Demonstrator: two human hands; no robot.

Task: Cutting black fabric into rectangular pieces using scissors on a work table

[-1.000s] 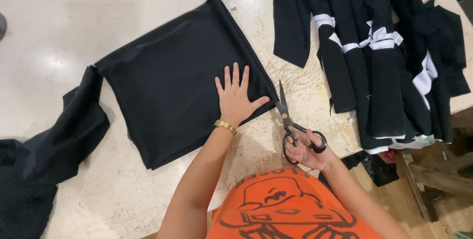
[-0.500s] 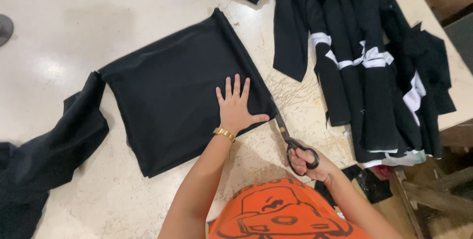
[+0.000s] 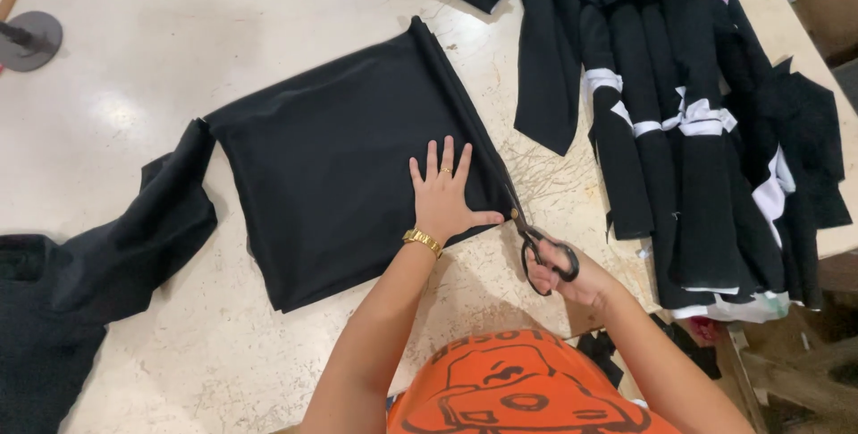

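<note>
Shifted since half a second ago: scissors (image 3: 534, 242) drawn in closer to the corner of the folded black cloth (image 3: 349, 166), blades now at its right edge just beside the thumb; view also moved, bringing a round grey weight (image 3: 29, 39) into sight at the far left. Left hand (image 3: 444, 194) pressed flat on the cloth's right part, fingers spread apart and gripping nothing, gold bracelet (image 3: 421, 239) at the wrist. Right hand (image 3: 572, 271) closed through the black loops of the scissors, clamped on the handles, near the table's front edge. Blades pointing up and left along the cloth's right border; whether parted or together cannot be told from here. Cloth lying as a rough square, turned like a diamond, in the middle of the pale stone table (image 3: 179, 50), its left corner touching a long black strip (image 3: 134, 237) trailing off to a dark heap at the lower left. Well to the right, a row of rolled black pieces with white bands (image 3: 688, 130), laid side by side and hanging over the table's right edge. Fine scratch marks (image 3: 545, 175) on the tabletop between cloth and rolls. Orange printed shirt (image 3: 518, 394) at the bottom.
</note>
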